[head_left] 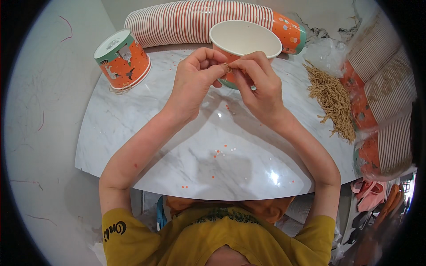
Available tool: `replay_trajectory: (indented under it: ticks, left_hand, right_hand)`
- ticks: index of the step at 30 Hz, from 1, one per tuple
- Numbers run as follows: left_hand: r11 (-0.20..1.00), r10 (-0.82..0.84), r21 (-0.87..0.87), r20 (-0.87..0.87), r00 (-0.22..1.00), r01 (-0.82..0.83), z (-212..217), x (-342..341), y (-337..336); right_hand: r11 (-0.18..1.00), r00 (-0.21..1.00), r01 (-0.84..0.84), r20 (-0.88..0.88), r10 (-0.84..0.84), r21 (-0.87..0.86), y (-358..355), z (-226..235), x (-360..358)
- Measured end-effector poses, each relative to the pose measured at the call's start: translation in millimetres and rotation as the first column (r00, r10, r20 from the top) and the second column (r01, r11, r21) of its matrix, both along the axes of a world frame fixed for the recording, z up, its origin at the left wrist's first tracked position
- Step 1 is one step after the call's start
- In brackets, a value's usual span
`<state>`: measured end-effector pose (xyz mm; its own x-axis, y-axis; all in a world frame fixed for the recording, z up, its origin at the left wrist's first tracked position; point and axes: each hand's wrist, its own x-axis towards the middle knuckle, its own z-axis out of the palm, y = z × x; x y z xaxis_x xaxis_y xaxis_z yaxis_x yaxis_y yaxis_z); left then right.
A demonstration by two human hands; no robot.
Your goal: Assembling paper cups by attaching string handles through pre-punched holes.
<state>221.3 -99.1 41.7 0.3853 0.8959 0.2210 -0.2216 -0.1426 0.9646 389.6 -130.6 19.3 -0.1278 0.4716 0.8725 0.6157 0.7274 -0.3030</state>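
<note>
Over the near side of an upright orange paper bucket (246, 39) with a white inside, both my hands meet at their fingertips. My left hand (195, 82) pinches thumb against fingers, and my right hand (262, 86) pinches from the other side. Between them shows a small bit of tan paper cord (228, 68); the fingers hide most of it. Part of the bucket's orange and green wall is covered by my hands. Off to the left, another such bucket (123, 66) stands upside down, with a loop of tan cord around its lower edge.
A long row of nested paper buckets (186, 24) lies along the back. At the right lie a bundle of tan cords (333, 99), clear plastic (326, 55) and bagged bucket stacks (384, 97). Small orange and white paper dots (218, 151) are scattered on the marble-patterned table (120, 133).
</note>
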Motion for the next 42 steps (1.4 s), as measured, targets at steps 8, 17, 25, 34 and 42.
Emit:
replay_trajectory:
  ticks: [8, 17, 25, 34, 42]
  left_hand:
    - [1.000, -0.008, -0.016, 0.019, 1.000, 0.008, 0.6, -1.6, 0.0]
    - [0.998, -0.012, -0.059, 0.009, 1.000, 0.012, 2.6, -3.2, 1.6]
    - [0.999, -0.026, -0.041, -0.011, 1.000, 0.025, 4.9, -1.3, -0.5]
    - [0.999, -0.023, 0.026, -0.102, 0.995, 0.026, 0.2, 0.4, 1.1]
    - [0.987, -0.078, 0.129, -0.141, 0.987, 0.096, -13.3, 7.8, -1.4]
  right_hand:
    - [1.000, 0.998, 0.023, 0.062, -0.024, 0.015, -1.2, 0.6, 2.6]
    - [0.993, 0.988, 0.051, 0.143, -0.065, 0.102, 2.7, 0.1, 6.8]
    - [0.890, 0.901, -0.259, -0.425, 0.082, -0.376, -3.7, 2.8, 4.2]
    - [0.694, 0.685, -0.563, -0.723, 0.090, -0.448, -8.4, 5.1, 5.6]
    - [0.683, 0.664, -0.559, -0.747, 0.031, -0.470, -27.0, -2.2, 7.6]
